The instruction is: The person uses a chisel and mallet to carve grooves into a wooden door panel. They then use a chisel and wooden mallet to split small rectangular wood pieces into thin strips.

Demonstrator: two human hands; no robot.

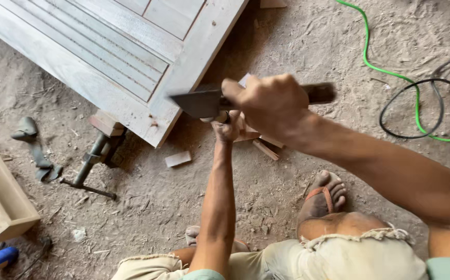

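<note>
Over the dirt floor (297, 41), right hand (271, 103) gripping a cleaver (204, 101), left hand (227, 127) fingers closed on a wood piece (245, 132).

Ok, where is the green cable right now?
In the head view the green cable lies on the dusty ground at the upper right, curving down beside a looped black cable, beyond the right hand that grips a dark blade.
</note>
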